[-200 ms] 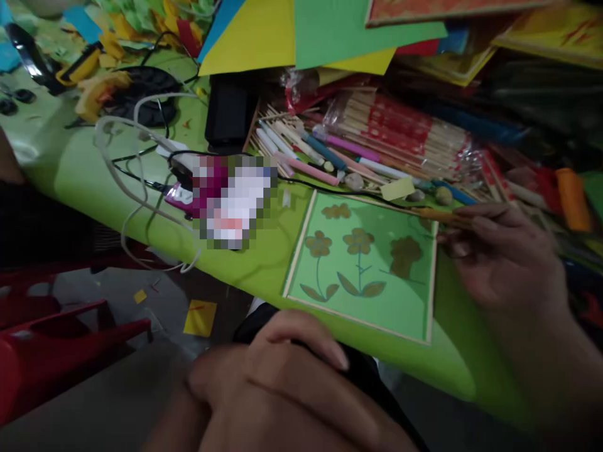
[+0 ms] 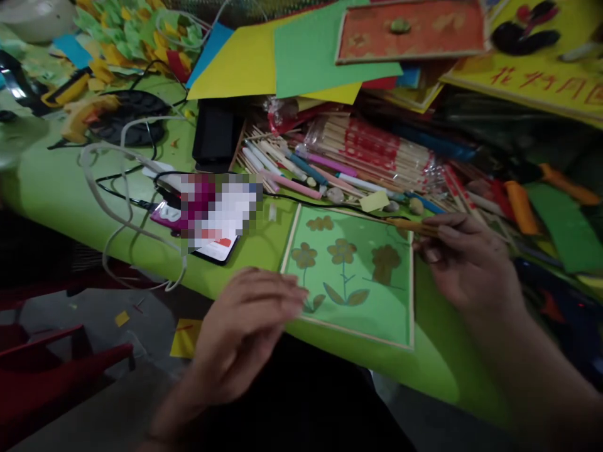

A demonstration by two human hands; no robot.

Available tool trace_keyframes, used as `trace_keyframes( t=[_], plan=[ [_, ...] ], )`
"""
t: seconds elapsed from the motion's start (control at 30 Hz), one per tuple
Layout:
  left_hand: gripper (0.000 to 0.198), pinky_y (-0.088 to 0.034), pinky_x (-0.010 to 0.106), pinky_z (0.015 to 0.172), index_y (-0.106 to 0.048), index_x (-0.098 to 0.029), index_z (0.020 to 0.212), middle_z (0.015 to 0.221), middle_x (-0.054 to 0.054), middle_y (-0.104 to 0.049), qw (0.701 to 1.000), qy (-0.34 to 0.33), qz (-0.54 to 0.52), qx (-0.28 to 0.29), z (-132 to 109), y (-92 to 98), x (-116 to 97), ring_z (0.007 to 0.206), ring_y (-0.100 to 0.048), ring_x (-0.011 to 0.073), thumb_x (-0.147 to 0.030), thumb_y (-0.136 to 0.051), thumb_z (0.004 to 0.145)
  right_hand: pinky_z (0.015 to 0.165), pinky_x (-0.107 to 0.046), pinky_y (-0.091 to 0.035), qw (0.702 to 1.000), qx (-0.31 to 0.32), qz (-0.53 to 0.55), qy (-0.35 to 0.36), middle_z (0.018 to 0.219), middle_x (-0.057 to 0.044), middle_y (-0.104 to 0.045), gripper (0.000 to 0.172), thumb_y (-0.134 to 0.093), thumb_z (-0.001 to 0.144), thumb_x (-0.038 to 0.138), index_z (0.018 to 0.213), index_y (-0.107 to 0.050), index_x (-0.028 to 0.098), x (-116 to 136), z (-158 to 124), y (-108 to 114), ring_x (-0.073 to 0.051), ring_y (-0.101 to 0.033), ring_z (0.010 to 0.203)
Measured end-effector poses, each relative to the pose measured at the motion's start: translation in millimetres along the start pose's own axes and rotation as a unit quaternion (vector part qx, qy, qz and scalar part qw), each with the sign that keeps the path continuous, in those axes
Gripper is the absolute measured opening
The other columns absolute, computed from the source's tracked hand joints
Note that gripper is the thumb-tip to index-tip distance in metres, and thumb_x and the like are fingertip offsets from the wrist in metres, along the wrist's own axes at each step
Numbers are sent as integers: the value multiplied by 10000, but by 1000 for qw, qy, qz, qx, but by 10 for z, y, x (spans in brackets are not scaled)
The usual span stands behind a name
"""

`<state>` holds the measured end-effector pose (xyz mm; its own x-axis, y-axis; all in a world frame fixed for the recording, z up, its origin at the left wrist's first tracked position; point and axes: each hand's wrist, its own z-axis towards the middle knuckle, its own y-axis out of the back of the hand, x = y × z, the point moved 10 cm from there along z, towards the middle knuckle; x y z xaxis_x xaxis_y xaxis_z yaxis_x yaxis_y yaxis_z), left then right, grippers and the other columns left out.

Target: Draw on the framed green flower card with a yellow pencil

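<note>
A green picture card [image 2: 362,295] with brown flowers and a thin stick frame lies on the green table's near edge. My right hand [image 2: 464,263] is at its upper right corner, fingers pinched on a thin orange stick [image 2: 407,225] that points left over the card. My left hand [image 2: 247,326] hovers at the card's lower left corner, fingers stretched out together and blurred, with nothing in them.
A phone [image 2: 211,216] with cables lies left of the card. Behind it are pens, sticks [image 2: 377,150] in red wrappers and coloured paper sheets [image 2: 301,56]. A black block [image 2: 214,135] stands at the back. Red plastic furniture [image 2: 61,370] is on the floor at left.
My left hand has risen from my lap and reached forward to the card's lower left corner, its fingers now stretched. The view shifted slightly. My right hand keeps the stick.
</note>
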<state>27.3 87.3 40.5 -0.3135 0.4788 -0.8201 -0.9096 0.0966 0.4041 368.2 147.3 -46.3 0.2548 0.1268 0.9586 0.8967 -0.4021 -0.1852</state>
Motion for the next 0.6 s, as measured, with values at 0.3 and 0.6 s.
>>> trace_keyframes(
  t=[0.3, 0.6],
  plan=[
    [302, -469, 425, 1037, -687, -328, 1210, 1233, -9, -741, 983, 24, 161, 87, 55, -180, 529, 1224, -639, 231, -178, -571, 974, 510, -243, -457, 999, 20, 23, 11, 693, -2, -668, 120, -754, 642, 230, 755, -788, 212, 75, -7, -62, -117, -578, 562],
    [503, -330, 469, 1175, -524, -351, 1464, 1508, 16, -575, 969, 52, 224, 93, 137, -314, 604, 1432, -484, 289, -285, -592, 971, 466, -228, -361, 1000, 26, 3, 1, 727, -15, -685, 101, -786, 653, 241, 753, -784, 225, 36, -13, -78, -130, -621, 626]
  ],
)
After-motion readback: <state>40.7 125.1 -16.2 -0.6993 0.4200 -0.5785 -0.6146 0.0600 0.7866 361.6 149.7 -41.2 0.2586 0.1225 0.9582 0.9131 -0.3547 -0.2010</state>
